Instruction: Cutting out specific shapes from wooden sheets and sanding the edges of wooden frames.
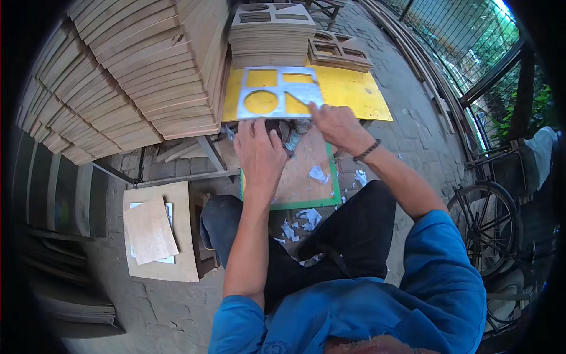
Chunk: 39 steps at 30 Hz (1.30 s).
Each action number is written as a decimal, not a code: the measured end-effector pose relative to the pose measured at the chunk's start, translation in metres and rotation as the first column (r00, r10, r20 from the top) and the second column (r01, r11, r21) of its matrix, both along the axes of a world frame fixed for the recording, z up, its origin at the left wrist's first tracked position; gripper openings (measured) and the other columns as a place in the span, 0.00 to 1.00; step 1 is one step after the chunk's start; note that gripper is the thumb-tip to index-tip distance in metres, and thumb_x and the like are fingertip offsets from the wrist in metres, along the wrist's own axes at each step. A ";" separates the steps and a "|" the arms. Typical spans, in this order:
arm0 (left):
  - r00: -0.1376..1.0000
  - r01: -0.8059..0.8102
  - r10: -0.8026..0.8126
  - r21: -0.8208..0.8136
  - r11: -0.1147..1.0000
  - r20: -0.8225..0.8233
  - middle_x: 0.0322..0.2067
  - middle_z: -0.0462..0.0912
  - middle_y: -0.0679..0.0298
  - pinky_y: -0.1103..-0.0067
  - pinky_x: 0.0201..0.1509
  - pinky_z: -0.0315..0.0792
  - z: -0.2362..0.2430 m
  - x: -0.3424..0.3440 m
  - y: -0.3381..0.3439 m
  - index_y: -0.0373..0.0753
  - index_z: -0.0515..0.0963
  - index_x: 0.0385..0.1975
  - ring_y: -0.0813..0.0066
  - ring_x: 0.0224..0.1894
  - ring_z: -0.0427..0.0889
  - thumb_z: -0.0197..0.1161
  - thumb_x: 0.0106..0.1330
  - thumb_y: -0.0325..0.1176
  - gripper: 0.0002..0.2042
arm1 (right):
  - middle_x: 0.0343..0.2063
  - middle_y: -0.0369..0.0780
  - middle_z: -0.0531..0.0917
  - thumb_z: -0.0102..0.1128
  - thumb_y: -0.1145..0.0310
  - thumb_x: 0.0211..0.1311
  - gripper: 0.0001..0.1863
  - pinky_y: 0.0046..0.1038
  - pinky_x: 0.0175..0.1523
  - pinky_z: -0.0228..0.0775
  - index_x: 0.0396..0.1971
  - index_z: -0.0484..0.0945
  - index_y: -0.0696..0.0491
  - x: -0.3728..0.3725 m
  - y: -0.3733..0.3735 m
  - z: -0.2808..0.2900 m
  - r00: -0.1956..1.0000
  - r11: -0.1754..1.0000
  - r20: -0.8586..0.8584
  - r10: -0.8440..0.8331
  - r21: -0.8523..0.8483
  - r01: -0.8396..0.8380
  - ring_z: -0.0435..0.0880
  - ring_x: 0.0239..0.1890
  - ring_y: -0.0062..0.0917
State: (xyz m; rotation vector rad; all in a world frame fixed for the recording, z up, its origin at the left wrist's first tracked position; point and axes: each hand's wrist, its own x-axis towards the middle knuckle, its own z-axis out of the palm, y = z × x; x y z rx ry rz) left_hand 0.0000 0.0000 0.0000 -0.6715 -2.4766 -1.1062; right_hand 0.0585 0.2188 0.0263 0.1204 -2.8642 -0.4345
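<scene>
A white-faced panel (pixel 271 93) with square, rectangular, round and triangular cut-outs lies on a yellow board (pixel 356 94). My left hand (pixel 259 153) is closed over its near edge, below the round opening, with the fingertips at the rim. At the panel's near right corner, by the triangular opening, my right hand (pixel 341 128) is curled into a closed grip. Whatever that hand holds is hidden by its fingers. Beneath my hands is a wooden board with a green border (pixel 333 177), with scraps of torn white paper (pixel 319 174) on it.
Behind the panel stand a tall stack of cut-out boards (pixel 271 44) and a lower stack (pixel 339 53). Large piles of wooden boards (pixel 141 65) rise at left. A stool (pixel 159 268) bearing a thin wooden sheet (pixel 150 230) stands lower left. A bicycle wheel (pixel 484 227) is at right.
</scene>
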 end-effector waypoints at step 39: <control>0.826 0.470 -0.544 -0.354 0.808 -0.145 0.64 0.69 0.41 0.62 0.73 0.59 0.000 -0.046 0.110 0.26 0.66 0.64 0.47 0.68 0.66 0.64 0.56 0.69 0.50 | 0.34 0.48 0.81 0.58 0.71 0.68 0.10 0.38 0.47 0.72 0.43 0.80 0.62 0.074 0.121 0.014 0.996 0.800 -0.080 0.047 -0.594 -0.086 0.81 0.40 0.43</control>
